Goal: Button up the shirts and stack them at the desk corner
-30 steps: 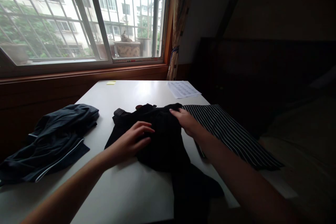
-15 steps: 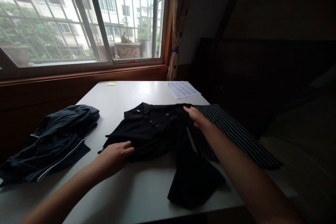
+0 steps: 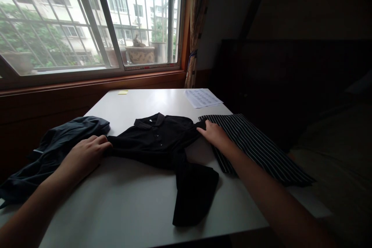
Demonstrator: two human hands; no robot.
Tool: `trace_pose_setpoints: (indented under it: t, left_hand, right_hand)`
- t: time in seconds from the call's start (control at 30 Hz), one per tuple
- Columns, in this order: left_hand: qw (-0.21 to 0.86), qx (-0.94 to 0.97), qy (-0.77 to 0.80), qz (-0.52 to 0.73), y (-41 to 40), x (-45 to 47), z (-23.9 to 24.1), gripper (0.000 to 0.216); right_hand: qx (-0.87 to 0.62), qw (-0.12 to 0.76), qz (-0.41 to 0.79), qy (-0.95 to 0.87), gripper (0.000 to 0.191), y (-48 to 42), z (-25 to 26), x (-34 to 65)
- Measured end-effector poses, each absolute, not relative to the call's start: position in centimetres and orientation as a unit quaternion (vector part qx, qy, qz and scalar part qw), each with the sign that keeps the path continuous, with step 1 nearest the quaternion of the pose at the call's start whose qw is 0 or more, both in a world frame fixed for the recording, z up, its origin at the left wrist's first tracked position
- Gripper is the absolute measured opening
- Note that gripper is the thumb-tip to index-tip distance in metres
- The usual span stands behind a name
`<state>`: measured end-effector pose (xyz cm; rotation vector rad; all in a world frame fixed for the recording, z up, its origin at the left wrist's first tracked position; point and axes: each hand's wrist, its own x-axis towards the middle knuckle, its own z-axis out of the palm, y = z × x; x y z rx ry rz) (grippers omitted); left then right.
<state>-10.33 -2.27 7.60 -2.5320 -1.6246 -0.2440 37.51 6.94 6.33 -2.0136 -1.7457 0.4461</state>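
A black polo shirt lies on the white table, its collar toward the window and its buttoned front up. My left hand is closed on the shirt's left-hand edge, beside the dark clothing pile. With fingers pinched, my right hand holds a black end of the shirt on the other side, over the edge of a striped cloth. The shirt is stretched between both hands. Its lower part hangs bunched and folded toward the table's front edge.
A dark blue-grey garment lies heaped at the left. The black-and-white striped cloth covers the table's right side. Printed papers and a yellow note lie at the far end, below the barred window.
My left hand has moved left and now grips the shirt's edge. The shirt has shifted left and its hem has swung left. My right hand has moved slightly, and more striped cloth shows.
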Motion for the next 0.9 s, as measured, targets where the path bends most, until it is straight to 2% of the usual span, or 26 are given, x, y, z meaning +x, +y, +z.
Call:
trace_pose_setpoints:
  t: [0.07, 0.13, 0.2, 0.27, 0.33, 0.4, 0.47, 0.57, 0.63, 0.77, 0.9]
  left_hand:
    - [0.109, -0.843, -0.521, -0.074, -2.3, -9.0, 7.2, 0.041]
    - [0.129, -0.863, -0.481, -0.085, -2.7, -6.7, 6.6, 0.049]
    - [0.118, -0.892, -0.425, -0.100, -3.4, -3.6, 5.8, 0.053]
    - [0.100, -0.917, -0.371, -0.112, -4.2, -0.3, 4.9, 0.048]
    - [0.085, -0.930, -0.341, -0.106, -4.8, 2.7, 3.9, 0.041]
    - [0.087, -0.937, -0.327, -0.090, -5.0, 4.8, 3.2, 0.041]
    - [0.100, -0.937, -0.327, -0.067, -4.8, 6.0, 2.7, 0.043]
    - [0.121, -0.935, -0.329, -0.044, -4.1, 6.6, 2.3, 0.040]
    - [0.128, -0.937, -0.323, -0.045, -3.6, 6.7, 2.2, 0.033]
    - [0.119, -0.941, -0.308, -0.070, -3.1, 6.4, 2.1, 0.013]
    - [0.098, -0.931, -0.330, -0.122, -3.0, 4.8, 3.2, 0.008]
  right_hand:
    - [-0.699, 0.231, 0.051, -0.675, 0.023, 5.9, 6.9, 37.0]
    - [-0.615, 0.255, -0.006, -0.747, 0.016, 4.7, 7.5, 36.3]
    - [-0.479, 0.260, 0.053, -0.837, 0.011, 3.2, 8.2, 35.4]
    - [-0.333, 0.222, 0.167, -0.901, 0.004, 1.5, 8.7, 34.3]
    - [-0.235, 0.156, 0.259, -0.924, 0.021, 0.0, 9.0, 33.4]
    - [-0.196, 0.087, 0.301, -0.929, 0.041, -1.2, 9.1, 32.8]
    - [-0.198, 0.030, 0.310, -0.930, 0.055, -2.0, 9.1, 32.7]
    - [-0.246, -0.019, 0.289, -0.925, 0.064, -2.7, 8.6, 32.8]
    - [-0.278, -0.030, 0.252, -0.926, 0.055, -2.8, 8.1, 32.9]
    - [-0.276, 0.000, 0.230, -0.933, 0.022, -2.2, 7.8, 33.1]
    - [-0.236, 0.142, 0.328, -0.904, 0.016, -0.6, 9.2, 34.7]
